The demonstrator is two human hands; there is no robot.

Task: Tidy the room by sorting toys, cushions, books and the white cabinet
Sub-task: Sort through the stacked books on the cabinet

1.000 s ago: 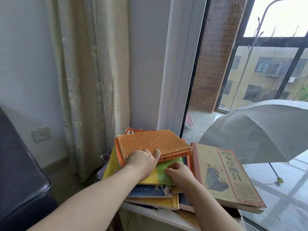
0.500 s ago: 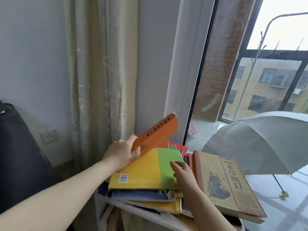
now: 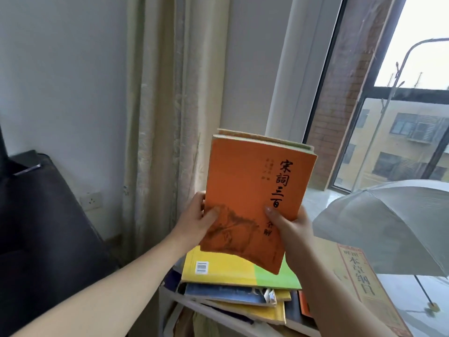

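Two hands, left hand [image 3: 194, 221] and right hand [image 3: 291, 224], gripping orange book [image 3: 255, 190]

Cream curtain [image 3: 165, 113] beside daylit window [image 3: 388, 117]

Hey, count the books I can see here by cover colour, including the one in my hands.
orange book: 1, held by left hand and right hand
yellow-green book: 1
blue book: 1
yellow book: 1
beige book: 1
Total: 5; slivers deeper in the pile are too hidden to count.
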